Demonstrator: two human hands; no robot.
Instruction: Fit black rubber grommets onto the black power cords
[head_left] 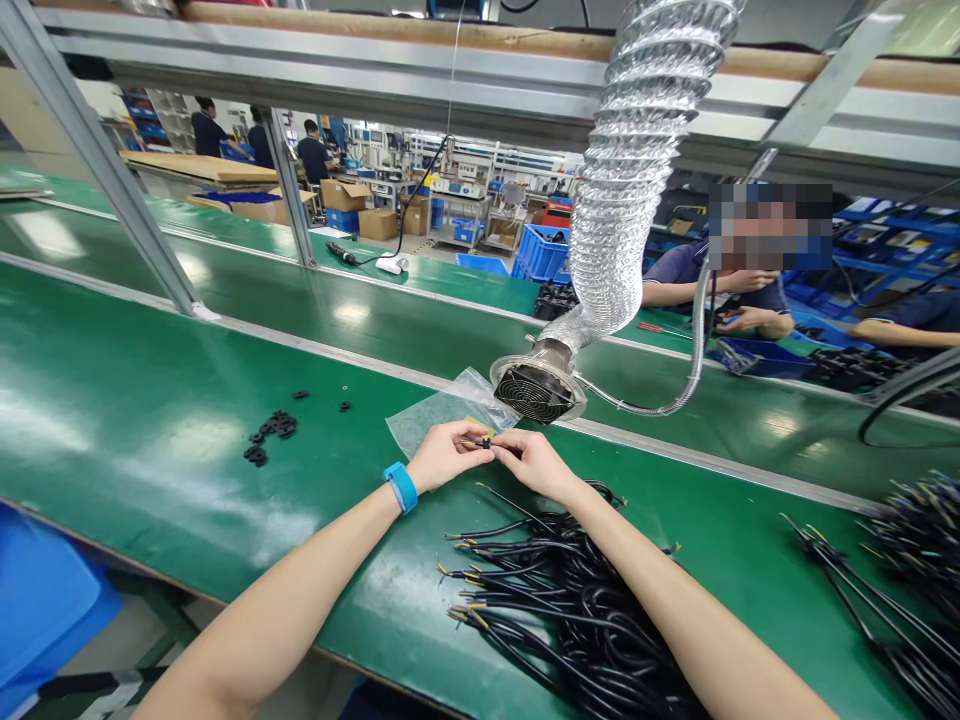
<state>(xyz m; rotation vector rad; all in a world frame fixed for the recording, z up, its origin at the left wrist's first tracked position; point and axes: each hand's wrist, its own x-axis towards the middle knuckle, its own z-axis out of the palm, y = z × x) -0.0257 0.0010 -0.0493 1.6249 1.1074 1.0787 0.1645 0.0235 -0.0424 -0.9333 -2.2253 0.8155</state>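
Observation:
My left hand (442, 456), with a blue band at the wrist, is closed in a pinch over the bench. Fingertip to fingertip with it, my right hand (536, 464) is pinching too. Between them is a small black plastic part (486, 443) at the end of a cable with thin wires; the fingers partly hide it. A clear plastic bag (424, 418) lies just behind my left hand. Beneath my right forearm spreads a heap of black cables (577, 580), their stripped ends showing coloured wires. Several loose black parts (279, 426) lie on the bench to the left.
A round fan hood (536, 392) on a silver flexible duct (626, 170) hangs just beyond my hands. More cables (919, 550) lie at the right. A blue bin (45, 600) stands below the green bench's (150, 400) left edge. Across the bench a co-worker (750, 290) handles parts.

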